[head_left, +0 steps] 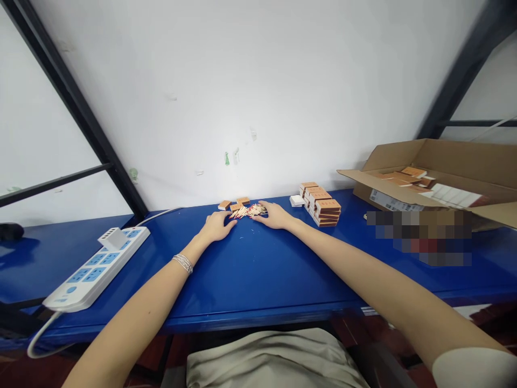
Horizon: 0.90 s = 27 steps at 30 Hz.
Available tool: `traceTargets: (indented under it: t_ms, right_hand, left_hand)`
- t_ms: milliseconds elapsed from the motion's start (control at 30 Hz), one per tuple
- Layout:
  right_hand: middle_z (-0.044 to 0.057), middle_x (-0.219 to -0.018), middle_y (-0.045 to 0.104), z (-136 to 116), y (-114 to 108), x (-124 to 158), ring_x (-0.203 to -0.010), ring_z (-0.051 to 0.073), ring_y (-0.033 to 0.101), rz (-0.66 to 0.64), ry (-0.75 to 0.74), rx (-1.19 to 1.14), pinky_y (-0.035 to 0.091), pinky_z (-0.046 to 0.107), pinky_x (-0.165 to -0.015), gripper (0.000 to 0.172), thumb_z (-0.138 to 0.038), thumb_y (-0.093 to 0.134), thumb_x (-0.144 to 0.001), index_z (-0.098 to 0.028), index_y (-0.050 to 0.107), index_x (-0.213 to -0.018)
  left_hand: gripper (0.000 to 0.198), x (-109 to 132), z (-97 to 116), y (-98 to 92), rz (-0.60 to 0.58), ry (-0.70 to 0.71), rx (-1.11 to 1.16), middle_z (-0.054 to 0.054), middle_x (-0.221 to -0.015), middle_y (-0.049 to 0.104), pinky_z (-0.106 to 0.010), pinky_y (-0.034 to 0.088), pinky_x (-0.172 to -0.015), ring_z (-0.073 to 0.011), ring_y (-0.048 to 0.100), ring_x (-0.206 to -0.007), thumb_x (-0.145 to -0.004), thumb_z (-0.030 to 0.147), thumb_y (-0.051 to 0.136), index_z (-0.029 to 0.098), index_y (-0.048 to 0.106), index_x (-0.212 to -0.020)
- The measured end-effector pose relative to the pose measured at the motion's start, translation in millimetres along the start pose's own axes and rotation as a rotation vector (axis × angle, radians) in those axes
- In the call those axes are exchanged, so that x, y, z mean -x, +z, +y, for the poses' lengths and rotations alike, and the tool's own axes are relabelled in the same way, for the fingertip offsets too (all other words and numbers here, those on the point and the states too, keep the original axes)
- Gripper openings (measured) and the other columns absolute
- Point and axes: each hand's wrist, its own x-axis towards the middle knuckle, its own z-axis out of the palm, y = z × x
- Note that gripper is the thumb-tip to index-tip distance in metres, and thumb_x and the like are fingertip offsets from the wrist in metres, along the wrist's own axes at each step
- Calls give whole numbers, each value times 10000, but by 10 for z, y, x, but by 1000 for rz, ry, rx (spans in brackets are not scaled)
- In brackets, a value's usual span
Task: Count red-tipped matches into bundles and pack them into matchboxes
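Note:
A loose pile of matches (247, 211) with reddish heads lies near the back of the blue table. My left hand (218, 225) rests at the pile's left side, thumb and fingers apart. On the right side, my right hand (275, 215) curves around the pile's edge, its fingers also spread. Both hands touch or nearly touch the matches, and neither grips anything. Just behind the pile lie a few orange-brown matchboxes (224, 205), one partly behind the matches.
Stacked matchboxes (321, 203) stand right of my right hand, beside small white trays (297, 201). An open cardboard box (391, 194) with more matchboxes is at the right. A white power strip (100, 269) with a plugged-in adapter lies left on the blue table (250, 280). The wall rises behind.

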Motion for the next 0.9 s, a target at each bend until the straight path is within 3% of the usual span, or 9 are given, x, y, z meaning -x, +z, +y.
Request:
traceTargets:
  t_ms: [567, 733, 900]
  right_hand:
    - [156, -1303, 653, 8, 62, 4, -1184, 271, 626, 76, -171, -58, 464, 365, -1020, 420, -245, 567, -912, -105, 587, -1307]
    - [147, -1275, 667, 12, 97, -13, -1154, 263, 640, 91, -163, -99, 472, 356, -1001, 415, -301, 616, -898, -123, 603, -1272]
    - [127, -1239, 689, -10, 111, -13, -1114, 244, 659, 75, -156, -123, 482, 326, -955, 333, -294, 530, -953, -153, 619, -1242]
  left_hand:
    - [439, 3, 13, 72, 20, 206, 130, -101, -1298, 663, -414, 458, -1038, -270, 621, -1170, -956, 426, 453, 166, 616, -1270]
    - [465, 12, 38, 76, 13, 236, 160, -117, -1298, 660, -415, 469, -1032, -273, 624, -1165, -955, 438, 443, 147, 610, -1277]
    - [493, 15, 49, 95, 7, 251, 146, -127, -1331, 640, -417, 459, -1056, -278, 603, -1210, -954, 452, 446, 140, 592, -1308]
